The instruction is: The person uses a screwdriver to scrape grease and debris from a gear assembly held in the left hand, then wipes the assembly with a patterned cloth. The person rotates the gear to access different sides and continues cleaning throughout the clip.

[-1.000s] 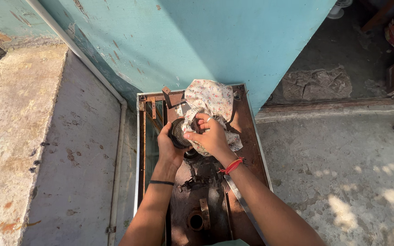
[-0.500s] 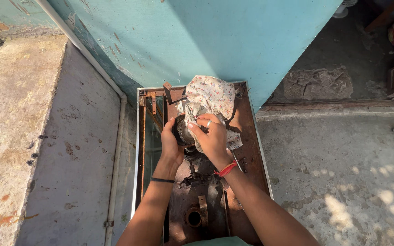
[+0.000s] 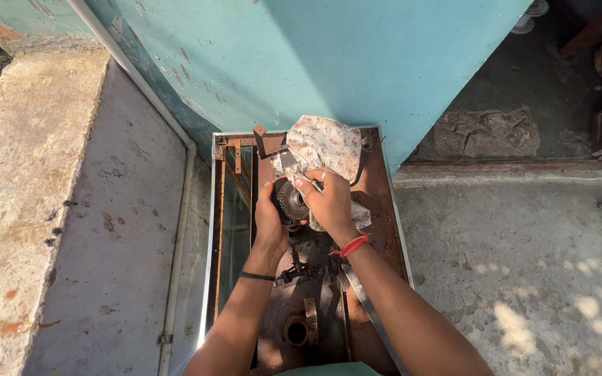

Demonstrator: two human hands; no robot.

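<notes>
Rusty metal tray (image 3: 384, 209) | left hand (image 3: 269, 223) grips dark toothed gear (image 3: 291, 200) | right hand (image 3: 329, 202) presses floral cloth (image 3: 322, 146) on it

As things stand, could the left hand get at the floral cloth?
Probably yes: the left hand grips the toothed metal part, and the floral cloth lies just beyond it, with nothing visible between.
</notes>
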